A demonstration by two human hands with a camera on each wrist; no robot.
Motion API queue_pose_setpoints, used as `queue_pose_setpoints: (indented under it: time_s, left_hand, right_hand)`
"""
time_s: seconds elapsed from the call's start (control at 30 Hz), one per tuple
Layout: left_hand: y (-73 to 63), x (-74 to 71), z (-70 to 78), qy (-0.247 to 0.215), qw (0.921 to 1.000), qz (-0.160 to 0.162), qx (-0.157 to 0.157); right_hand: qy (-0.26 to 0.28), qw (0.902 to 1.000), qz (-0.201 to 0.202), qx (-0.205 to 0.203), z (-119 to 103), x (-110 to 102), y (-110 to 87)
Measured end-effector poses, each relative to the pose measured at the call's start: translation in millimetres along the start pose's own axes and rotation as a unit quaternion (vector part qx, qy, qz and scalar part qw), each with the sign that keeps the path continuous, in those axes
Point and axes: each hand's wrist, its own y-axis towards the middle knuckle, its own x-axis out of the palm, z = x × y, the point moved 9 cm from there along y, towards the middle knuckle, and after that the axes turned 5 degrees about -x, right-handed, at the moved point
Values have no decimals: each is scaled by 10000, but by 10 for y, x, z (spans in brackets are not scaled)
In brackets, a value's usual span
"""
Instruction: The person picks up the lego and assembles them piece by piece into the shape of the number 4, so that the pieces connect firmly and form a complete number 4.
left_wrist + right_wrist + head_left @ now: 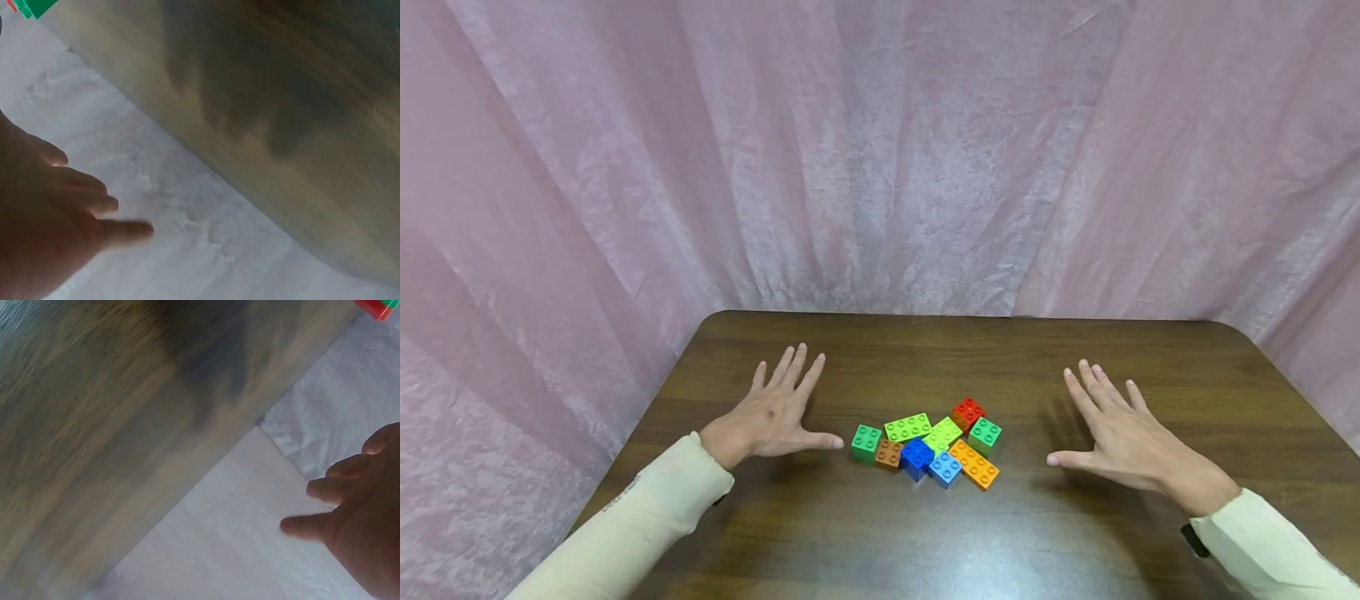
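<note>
Several toy building bricks lie in a loose cluster mid-table in the head view. Among them are a green brick (866,443), a brown brick (889,455), a lime brick (907,427), a dark blue brick (917,458), a light blue brick (945,468), an orange brick (974,464), a red brick (967,413) and a second green brick (984,435). My left hand (767,419) hovers left of them, fingers spread, its thumb nearest the first green brick. To their right, my right hand (1123,442) is held spread above the table. Neither hand holds anything.
The brown wooden table (850,533) has rounded far corners. Behind it and along its sides hangs a pink curtain (887,167). Shadows of the hands fall on the tabletop.
</note>
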Motion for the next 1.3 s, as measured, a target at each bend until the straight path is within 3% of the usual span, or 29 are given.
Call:
queue_pose_setpoints:
  time_s: [0.33,0.7,1.1,1.3]
  left_hand:
    - [15,91,177,-1121,9906,-262,733]
    - [44,103,353,-1717,9727,-221,1546]
    - [134,247,373,-2478,9567,-614,1396]
    - [172,294,380,-2612,9533,-650,1372]
  right_hand:
    - [551,9981,-36,-275,-126,45,138]
    - [1272,9908,67,-468,-295,103,270]
    - [2242,9732,112,-494,-485,240,432]
    - [2554,9660,230,-335,-498,296,482]
